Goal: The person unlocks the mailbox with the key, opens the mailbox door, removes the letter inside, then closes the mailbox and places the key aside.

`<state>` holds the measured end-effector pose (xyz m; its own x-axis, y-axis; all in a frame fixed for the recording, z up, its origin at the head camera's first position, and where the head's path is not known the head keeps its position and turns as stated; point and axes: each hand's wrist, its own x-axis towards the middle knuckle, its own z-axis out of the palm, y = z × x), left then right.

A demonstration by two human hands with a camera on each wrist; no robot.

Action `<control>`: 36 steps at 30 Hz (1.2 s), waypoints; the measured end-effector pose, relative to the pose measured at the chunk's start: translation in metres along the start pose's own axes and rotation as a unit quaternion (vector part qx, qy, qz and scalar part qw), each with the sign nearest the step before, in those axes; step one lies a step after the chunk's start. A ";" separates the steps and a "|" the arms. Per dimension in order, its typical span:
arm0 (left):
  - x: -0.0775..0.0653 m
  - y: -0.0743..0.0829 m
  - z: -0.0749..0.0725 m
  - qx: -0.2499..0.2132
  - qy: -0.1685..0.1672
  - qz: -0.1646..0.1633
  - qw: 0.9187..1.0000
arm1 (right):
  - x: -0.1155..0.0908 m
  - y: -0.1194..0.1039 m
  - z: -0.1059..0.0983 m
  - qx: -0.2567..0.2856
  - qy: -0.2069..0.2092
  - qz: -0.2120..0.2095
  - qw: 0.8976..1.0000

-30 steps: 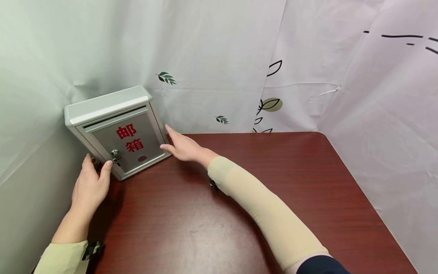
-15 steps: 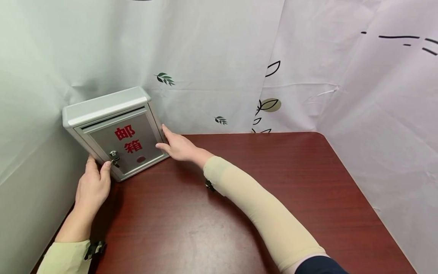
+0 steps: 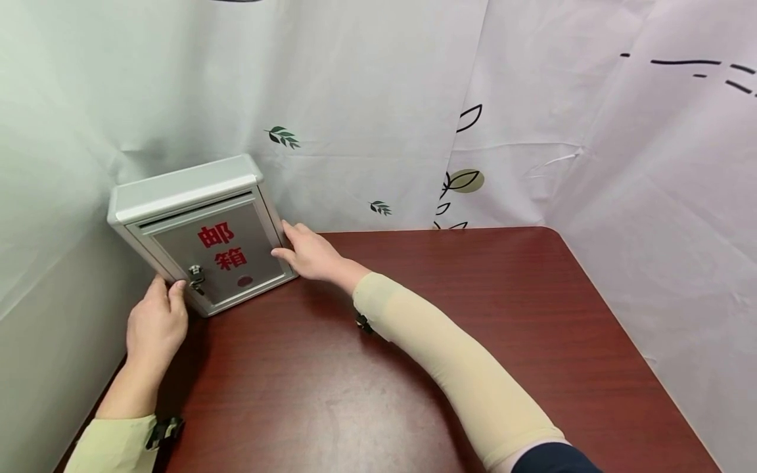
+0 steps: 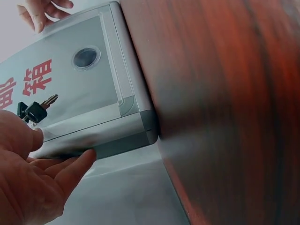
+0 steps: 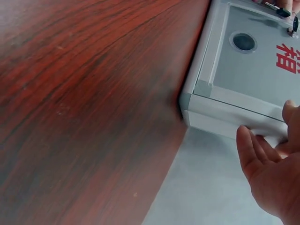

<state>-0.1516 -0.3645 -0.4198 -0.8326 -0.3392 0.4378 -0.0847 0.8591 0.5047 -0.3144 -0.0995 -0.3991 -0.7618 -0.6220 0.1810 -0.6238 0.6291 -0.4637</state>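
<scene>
Nudged nearer, the box (image 3: pixel 198 244) looks hard, slippery, best held where left hand (image 3: pixel 157 323) and right hand (image 3: pixel 312 255) grip its sides

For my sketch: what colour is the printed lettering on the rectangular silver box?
The lettering is red, shown best in the head view.

We see a pale yellow-green left sleeve (image 3: pixel 109 447) and a long, close-fitting cream right sleeve (image 3: pixel 455 358), its wrist end slightly greyer. Under each wrist end, we make out a small black fitting, left clip (image 3: pixel 165 431) and right clip (image 3: pixel 364 323). Above the cream cloth, we find a pale edge, then a navy garment (image 3: pixel 556 458). Left fingers (image 4: pixel 77 168) and right fingers (image 5: pixel 246 145) are bare.
</scene>
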 end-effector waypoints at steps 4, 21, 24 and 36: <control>0.001 -0.002 0.002 0.004 0.033 0.024 0.999 | -0.004 0.004 0.002 -0.023 0.023 -0.017 0.999; 0.001 0.011 0.010 0.003 0.037 0.071 0.997 | -0.035 0.014 -0.005 -0.067 0.044 -0.007 0.997; 0.002 0.014 0.013 0.000 0.033 0.075 0.997 | -0.041 0.017 -0.006 -0.066 0.049 -0.009 0.997; 0.002 0.030 0.028 -0.038 0.046 0.117 0.991 | -0.065 0.034 -0.013 -0.044 0.067 0.003 0.997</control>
<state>-0.1706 -0.3286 -0.4243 -0.7707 -0.1705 0.6140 0.1500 0.8879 0.4349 -0.2884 -0.0322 -0.4156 -0.7780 -0.5542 0.2960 -0.6281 0.6740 -0.3889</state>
